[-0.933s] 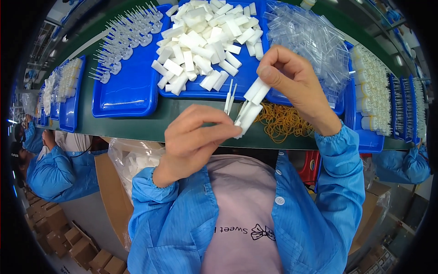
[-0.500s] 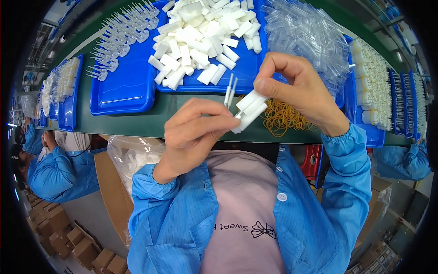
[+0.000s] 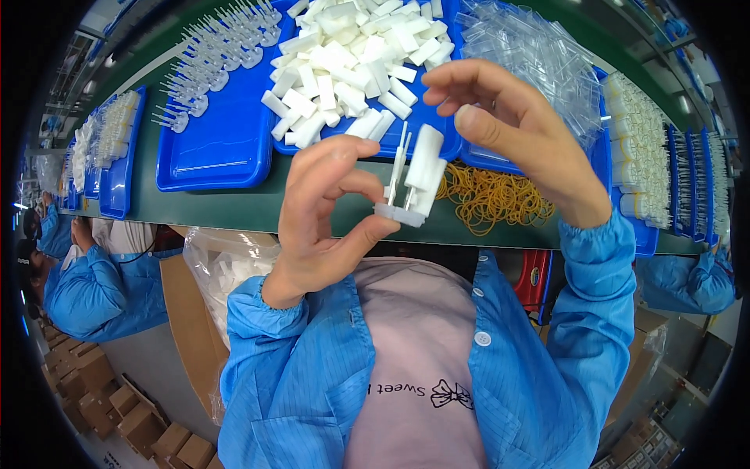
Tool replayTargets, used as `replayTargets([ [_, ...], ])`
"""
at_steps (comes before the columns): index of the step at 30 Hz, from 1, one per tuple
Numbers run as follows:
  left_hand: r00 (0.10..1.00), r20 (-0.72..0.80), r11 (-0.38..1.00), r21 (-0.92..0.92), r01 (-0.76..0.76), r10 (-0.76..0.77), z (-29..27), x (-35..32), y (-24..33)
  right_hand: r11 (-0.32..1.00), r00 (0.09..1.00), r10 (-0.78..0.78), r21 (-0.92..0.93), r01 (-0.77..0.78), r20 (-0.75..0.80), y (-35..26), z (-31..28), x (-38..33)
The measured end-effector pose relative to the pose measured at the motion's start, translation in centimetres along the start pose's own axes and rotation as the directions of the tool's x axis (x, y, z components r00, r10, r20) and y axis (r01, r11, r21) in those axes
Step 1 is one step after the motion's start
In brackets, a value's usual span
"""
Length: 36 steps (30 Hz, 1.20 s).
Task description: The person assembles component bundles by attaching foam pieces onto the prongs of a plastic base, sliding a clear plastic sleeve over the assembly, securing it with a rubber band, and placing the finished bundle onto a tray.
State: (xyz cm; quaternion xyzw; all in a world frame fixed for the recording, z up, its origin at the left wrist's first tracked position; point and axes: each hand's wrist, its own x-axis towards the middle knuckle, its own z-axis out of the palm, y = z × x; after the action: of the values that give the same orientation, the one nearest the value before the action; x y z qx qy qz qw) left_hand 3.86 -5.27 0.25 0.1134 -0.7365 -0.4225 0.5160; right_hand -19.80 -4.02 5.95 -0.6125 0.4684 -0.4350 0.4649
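Note:
My left hand (image 3: 324,207) pinches a small white plastic piece (image 3: 406,205) with thin upright prongs, held above the table's near edge. One prong carries a white cap (image 3: 425,160). My right hand (image 3: 508,125) hovers just right of the cap, fingers spread and curled, holding nothing that I can see. Behind the hands a blue tray (image 3: 234,148) holds a heap of white caps (image 3: 351,55) and rows of clear pronged pieces (image 3: 215,43).
Yellow rubber bands (image 3: 492,199) lie on the green table (image 3: 234,207) by my right wrist. Clear plastic sleeves (image 3: 531,55) pile at the back right. More blue trays (image 3: 117,164) stand left and right. A person in blue (image 3: 94,281) sits at the left; cardboard boxes (image 3: 133,414) lie below.
My right hand pushed the white cap onto a prong and has let go, fingers now apart. Both hands rose closer to the camera.

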Motion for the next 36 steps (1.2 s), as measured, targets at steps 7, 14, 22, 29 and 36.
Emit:
replayTargets([
  [7, 0.997, 0.041, 0.995, 0.074, -0.068, 0.065, -0.5, 0.0, 0.3, 0.948, 0.955, 0.204, 0.202, -0.248, 0.217, -0.9, 0.6, 0.4],
  [14, 0.995, -0.009, 0.984, 0.144, -0.101, 0.103, -0.8, 0.0, 0.4, 0.998, 0.984, -0.037, 0.048, 0.03, 0.172, -0.7, 1.7, -0.1],
  [22, 0.861, -0.137, 0.869, -0.145, 0.472, -0.49, -1.5, -1.6, 0.2, 0.962, 0.981, -0.186, -0.192, 0.193, 0.054, 1.0, 2.1, 2.9],
  [29, 0.805, -0.25, 0.841, -0.221, 0.494, -0.538, -2.2, -2.0, -1.1, 0.57, 0.928, -0.371, -0.781, 0.254, 0.031, 8.1, 2.7, 9.4],
  [36, 0.806, -0.291, 0.855, -0.132, 0.501, -0.516, -3.0, -2.6, -1.2, 0.437, 0.949, -0.281, -0.861, 0.262, 0.146, 8.0, 3.1, 8.2],
])
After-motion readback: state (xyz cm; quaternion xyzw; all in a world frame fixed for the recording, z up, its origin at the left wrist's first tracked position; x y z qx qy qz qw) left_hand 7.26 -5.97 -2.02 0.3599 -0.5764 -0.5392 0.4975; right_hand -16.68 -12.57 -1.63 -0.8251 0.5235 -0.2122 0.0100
